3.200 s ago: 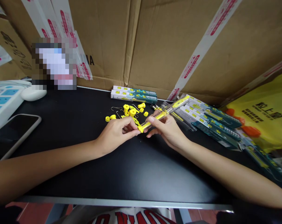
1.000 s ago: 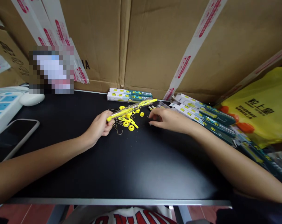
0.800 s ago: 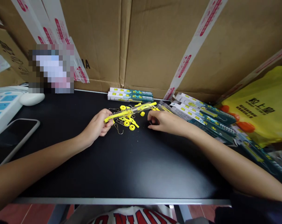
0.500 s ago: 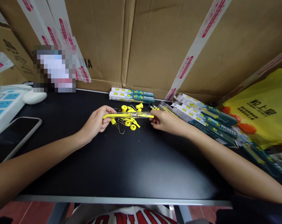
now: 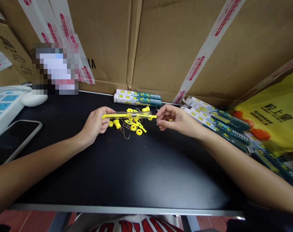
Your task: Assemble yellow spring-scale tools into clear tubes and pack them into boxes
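Observation:
My left hand (image 5: 94,124) is closed round the left end of a spring scale (image 5: 129,115), a clear tube with a yellow rod and a metal spring inside. It is held level above a pile of loose parts. At the tube's right end, where the yellow rod sticks out, the bent fingers of my right hand (image 5: 173,120) come together by the tip. Something thin seems to be between them, too small to make out. Beneath the tube lie yellow caps, yellow rings (image 5: 133,128), flat yellow pieces and a wire hook (image 5: 125,133).
Two long boxes (image 5: 136,99) lie behind the pile, against a large cardboard box (image 5: 161,48). More such boxes (image 5: 216,112) are stacked at right, beside a yellow bag (image 5: 269,112). A phone (image 5: 15,138), a white mouse (image 5: 34,99) and a power strip (image 5: 6,104) lie at left.
The spring scale has moved slightly left and up with my left hand. My right hand has loosened from the tube's right end, and its fingers have shifted to the rod's tip.

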`<state>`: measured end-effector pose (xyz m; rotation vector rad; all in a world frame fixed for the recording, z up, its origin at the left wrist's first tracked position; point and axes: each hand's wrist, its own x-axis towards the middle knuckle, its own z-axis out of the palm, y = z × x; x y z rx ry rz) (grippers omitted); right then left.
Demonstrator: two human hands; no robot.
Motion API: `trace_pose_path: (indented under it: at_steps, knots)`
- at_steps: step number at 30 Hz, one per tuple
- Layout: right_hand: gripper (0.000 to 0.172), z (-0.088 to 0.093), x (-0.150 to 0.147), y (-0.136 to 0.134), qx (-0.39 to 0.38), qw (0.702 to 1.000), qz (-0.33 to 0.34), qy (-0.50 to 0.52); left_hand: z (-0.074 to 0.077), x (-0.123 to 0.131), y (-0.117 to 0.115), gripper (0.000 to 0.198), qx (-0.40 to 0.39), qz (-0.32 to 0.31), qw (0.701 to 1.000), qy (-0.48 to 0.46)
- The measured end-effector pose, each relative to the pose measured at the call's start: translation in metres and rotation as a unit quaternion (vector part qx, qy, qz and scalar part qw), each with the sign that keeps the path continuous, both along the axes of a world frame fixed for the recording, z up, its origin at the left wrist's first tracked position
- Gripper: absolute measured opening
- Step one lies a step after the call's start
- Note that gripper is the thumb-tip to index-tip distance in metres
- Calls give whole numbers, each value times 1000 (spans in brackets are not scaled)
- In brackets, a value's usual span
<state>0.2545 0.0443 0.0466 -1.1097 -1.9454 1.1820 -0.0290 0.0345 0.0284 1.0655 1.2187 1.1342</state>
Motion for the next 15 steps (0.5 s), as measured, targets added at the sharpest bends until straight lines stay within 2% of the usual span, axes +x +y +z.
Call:
trace_pose_path:
  at_steps: [8, 15]
  knots:
    - [32, 3, -3, -4, 41, 999, -2, -5, -4, -2, 1, 17, 4, -16, 1000, 11]
    - [28, 3, -3, -4, 45, 999, 2, -14, -8, -2, 1, 18, 7, -35, 999, 22]
